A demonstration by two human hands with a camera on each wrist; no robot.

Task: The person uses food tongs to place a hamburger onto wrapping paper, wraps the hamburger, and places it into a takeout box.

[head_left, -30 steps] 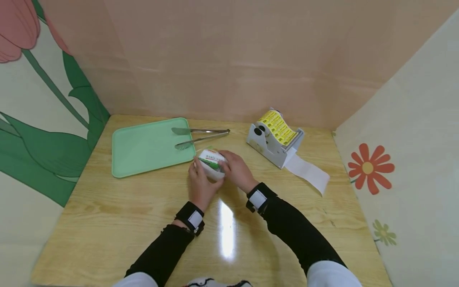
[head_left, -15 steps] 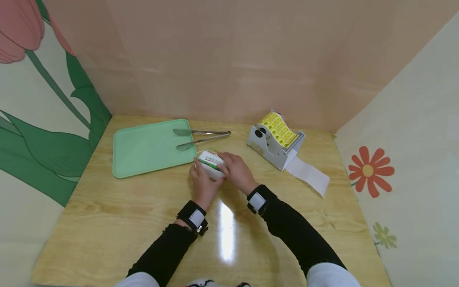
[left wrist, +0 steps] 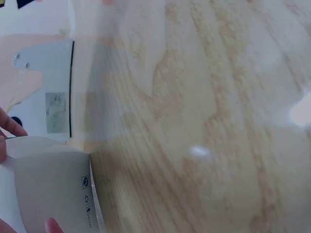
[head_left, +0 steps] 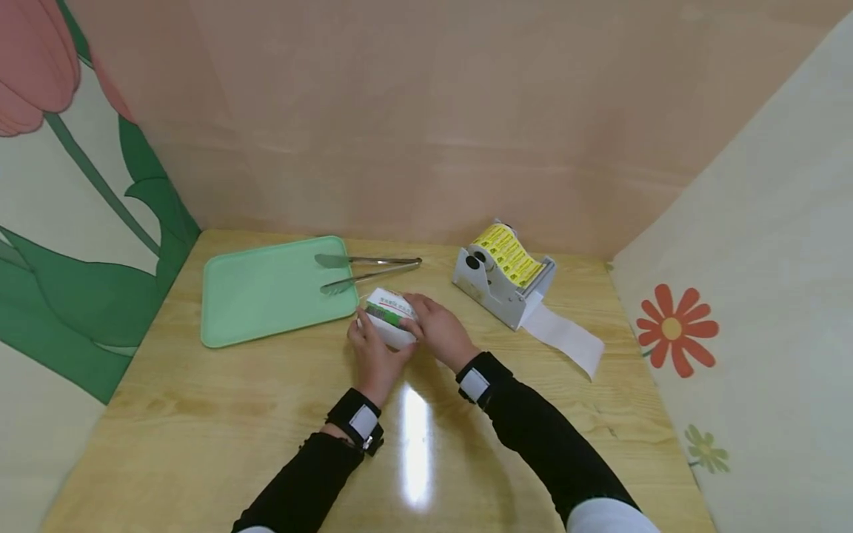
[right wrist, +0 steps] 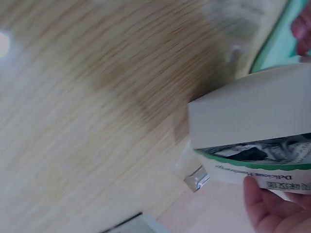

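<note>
A small white hamburger box (head_left: pixel 389 314) with a green printed band is held between both hands above the table's middle, at the tray's lower right corner. My left hand (head_left: pixel 375 364) grips its left and near sides. From the right, my right hand (head_left: pixel 440 331) holds it with fingers over the far side. In the right wrist view the box (right wrist: pixel 248 114) shows its plain white side, a dark and silvery strip along one edge, and the words "Delicious Hamburger". Its plain near side (left wrist: pixel 53 189) fills the lower left of the left wrist view. Its contents cannot be told.
A mint green tray (head_left: pixel 266 296) lies at the back left, with metal tongs (head_left: pixel 386 260) resting across its right edge. A grey label dispenser (head_left: pixel 489 289) with a yellow label roll (head_left: pixel 509 255) stands back right, a white paper strip (head_left: pixel 566 340) trailing from it.
Both hands keep hold of the hamburger box. The box has tilted slightly, so its green band now sits differently. The head view has shifted a little upward; tray, tongs and dispenser stay put.
</note>
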